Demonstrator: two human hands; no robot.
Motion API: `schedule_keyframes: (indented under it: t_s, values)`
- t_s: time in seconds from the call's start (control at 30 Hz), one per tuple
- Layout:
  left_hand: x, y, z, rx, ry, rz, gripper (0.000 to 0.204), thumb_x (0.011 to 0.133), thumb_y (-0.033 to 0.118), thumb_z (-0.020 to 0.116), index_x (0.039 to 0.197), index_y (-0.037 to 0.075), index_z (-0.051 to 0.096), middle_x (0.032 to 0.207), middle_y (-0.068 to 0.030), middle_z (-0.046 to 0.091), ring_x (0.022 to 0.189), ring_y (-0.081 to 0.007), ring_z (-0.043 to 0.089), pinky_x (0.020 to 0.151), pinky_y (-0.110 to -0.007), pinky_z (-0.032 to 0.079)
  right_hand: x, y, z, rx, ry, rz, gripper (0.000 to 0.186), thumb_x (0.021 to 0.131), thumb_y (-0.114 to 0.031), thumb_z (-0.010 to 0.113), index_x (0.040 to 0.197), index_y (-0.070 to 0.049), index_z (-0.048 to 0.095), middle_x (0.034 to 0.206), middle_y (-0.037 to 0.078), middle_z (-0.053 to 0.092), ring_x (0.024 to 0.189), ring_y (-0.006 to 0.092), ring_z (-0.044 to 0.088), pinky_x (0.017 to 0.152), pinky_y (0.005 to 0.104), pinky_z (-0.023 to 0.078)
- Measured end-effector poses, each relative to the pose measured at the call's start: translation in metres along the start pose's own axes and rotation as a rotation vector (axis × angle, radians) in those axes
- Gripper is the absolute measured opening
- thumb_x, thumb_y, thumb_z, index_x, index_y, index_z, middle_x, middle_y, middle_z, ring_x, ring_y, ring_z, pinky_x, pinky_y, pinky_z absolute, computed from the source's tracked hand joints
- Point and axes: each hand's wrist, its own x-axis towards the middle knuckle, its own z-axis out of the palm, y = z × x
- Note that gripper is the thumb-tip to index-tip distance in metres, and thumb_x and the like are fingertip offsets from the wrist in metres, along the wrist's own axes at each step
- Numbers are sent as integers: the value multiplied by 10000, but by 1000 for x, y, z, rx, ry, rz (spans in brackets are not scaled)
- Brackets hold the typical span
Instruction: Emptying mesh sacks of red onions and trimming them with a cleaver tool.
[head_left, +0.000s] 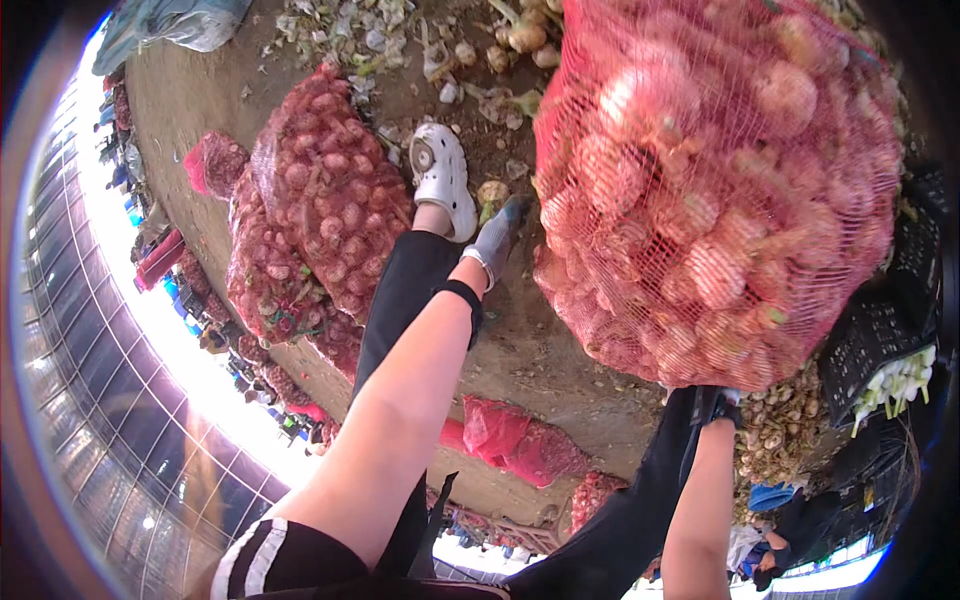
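Note:
A large red mesh sack full of onions (pixel 690 210) fills the upper right, close to me. My left hand (pixel 495 238), in a grey glove, hangs to the left of this sack with its fingers stretched out and nothing visible in them. It is beside my white clog (pixel 440 180). A loose onion (pixel 491 192) lies on the ground between the clog and the glove. My right hand (pixel 725 395) reaches the lower edge of the sack; the sack hides its fingers, so their grip does not show.
Filled mesh sacks (pixel 325 190) lean together at the left. A red sack (pixel 515 445) lies on the dirt floor behind my legs. Onions and peelings (pixel 350 35) litter the ground ahead. Black crates (pixel 880 330) and an onion heap (pixel 775 430) are at right, with a person (pixel 765 550) beyond.

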Motion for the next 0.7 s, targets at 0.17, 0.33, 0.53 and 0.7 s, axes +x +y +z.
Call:
schedule_keyframes:
  t_s: [0.17, 0.33, 0.53, 0.7]
  values:
    - [-19, -21, 40, 219, -2, -30, 417, 966, 337, 517, 1314, 107, 539, 1227, -15, 604, 1114, -167, 551, 988, -318, 393, 14, 84, -74, -141, 28, -5, 507, 1004, -348, 431, 1433, -84, 373, 1443, 93, 430, 1296, 256, 417, 1096, 395, 298]
    - [-17, -46, 47, 50, 7, -55, 411, 975, 331, 498, 1315, 103, 534, 1239, -26, 599, 1122, -181, 549, 996, -333, 395, 50, 120, -99, -256, -24, -47, 488, 1003, -329, 448, 1411, -65, 399, 1411, 95, 460, 1260, 245, 443, 1071, 374, 322]
    - [-22, -37, 78, -177, -18, -50, 402, 987, 322, 470, 1316, 97, 526, 1256, -43, 592, 1134, -202, 545, 1008, -356, 397, 76, 130, -85, -376, -57, -138, 466, 1003, -306, 468, 1386, -43, 430, 1372, 98, 496, 1217, 232, 474, 1042, 348, 350]
    - [-48, -11, 66, -335, -45, -70, 396, 998, 315, 447, 1317, 93, 519, 1270, -57, 586, 1144, -220, 542, 1019, -374, 399, 10, 168, -38, -451, -65, -191, 448, 1002, -287, 485, 1364, -25, 456, 1340, 101, 525, 1181, 222, 501, 1017, 327, 374]
